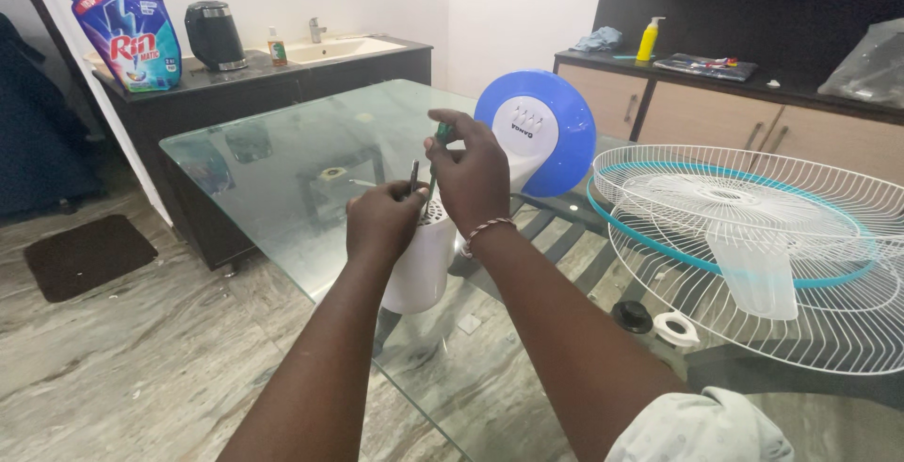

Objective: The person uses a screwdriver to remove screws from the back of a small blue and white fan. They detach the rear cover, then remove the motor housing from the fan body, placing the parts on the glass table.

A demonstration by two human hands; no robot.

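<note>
My left hand [381, 222] is closed around the top of the white fan motor housing [421, 264], with a thin dark metal shaft [413, 176] poking up past my knuckles. My right hand [471, 175] is pinched around a green-handled screwdriver [441, 134], held upright with its tip pointing down at the back of the housing; the tip itself is hidden behind my fingers.

The housing stands at the near edge of the glass worktop [282, 161]. Its smooth, rounded plastic shell looks slippery, and I judge it heavier than it looks, with the motor inside. Gripping it around the waist with my whole palm seems safest. The glass underneath is hard and slick, so the shell could skate.

Just behind stands the blue-and-white fan base [541, 128]. To the right lie the white wire guard [753, 236], which looks light and springy, and two small round caps [654, 323].
</note>
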